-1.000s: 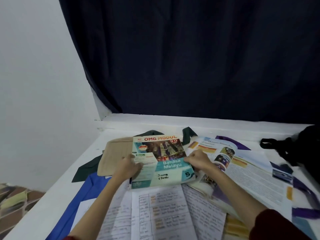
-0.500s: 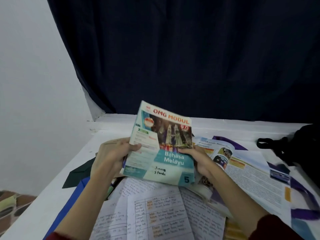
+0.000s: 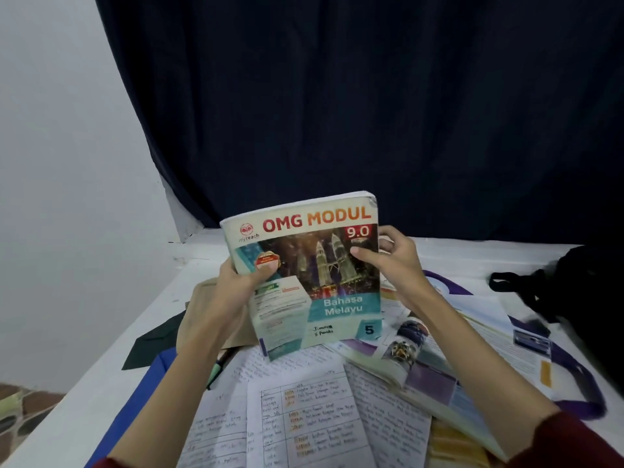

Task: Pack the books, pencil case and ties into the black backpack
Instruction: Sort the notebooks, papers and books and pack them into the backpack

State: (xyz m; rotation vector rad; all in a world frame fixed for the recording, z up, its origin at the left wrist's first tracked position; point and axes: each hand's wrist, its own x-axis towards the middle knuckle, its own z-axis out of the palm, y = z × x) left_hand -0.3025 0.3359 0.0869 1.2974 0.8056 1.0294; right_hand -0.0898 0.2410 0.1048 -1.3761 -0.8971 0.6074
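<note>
Workbook titled "OMG MODUL 9.0 Bahasa Melayu", worn corners, held upright above the table, cover facing the camera. Open textbook and handwritten notebook lie flat below it; dark green tie at left edge, partly covered. Black backpack sits at far right, strap showing.

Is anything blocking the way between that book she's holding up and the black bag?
Nothing visible does. Both hands hold the OMG Modul book in the air; the black backpack sits at the right, with only an open textbook lying flat on the table between them.
</note>
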